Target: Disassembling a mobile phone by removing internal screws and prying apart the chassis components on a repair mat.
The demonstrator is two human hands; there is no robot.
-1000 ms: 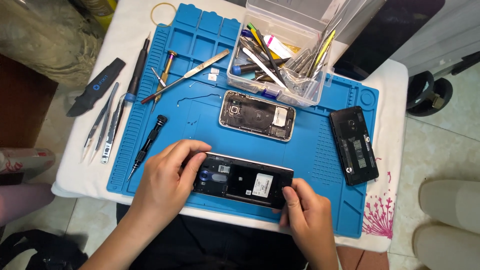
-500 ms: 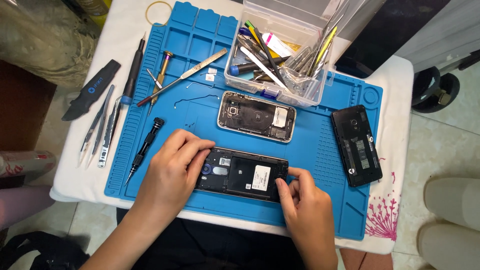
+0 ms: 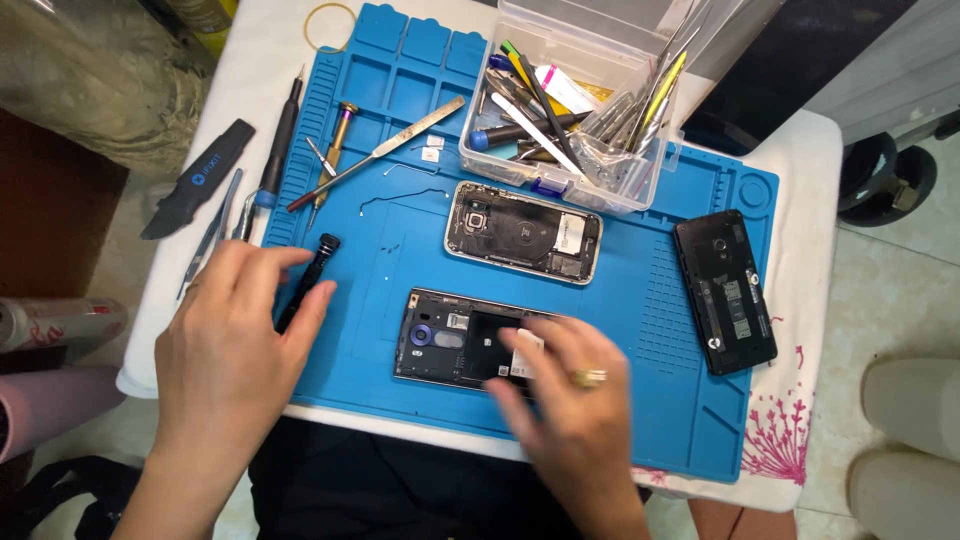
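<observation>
An opened black phone [image 3: 440, 335] with its inner parts showing lies near the front of the blue work mat [image 3: 660, 300]. My right hand [image 3: 565, 405], a ring on one finger, rests over the phone's right half and hides that end. It holds nothing I can see. My left hand [image 3: 235, 340] is at the mat's left edge, fingers spread around a black screwdriver [image 3: 318, 258] that lies on the mat. The fingers touch it, not closed on it.
A second opened phone with a silver frame [image 3: 523, 232] lies mid-mat. A black phone [image 3: 725, 290] sits at the right. A clear box of tools [image 3: 580, 110] stands at the back. Long tweezers [image 3: 385, 150], a brass-tipped driver [image 3: 335, 150] and a black pry tool [image 3: 195, 180] lie to the left.
My left hand left the black phone and moved left to the black screwdriver. My right hand slid further onto the phone's right half.
</observation>
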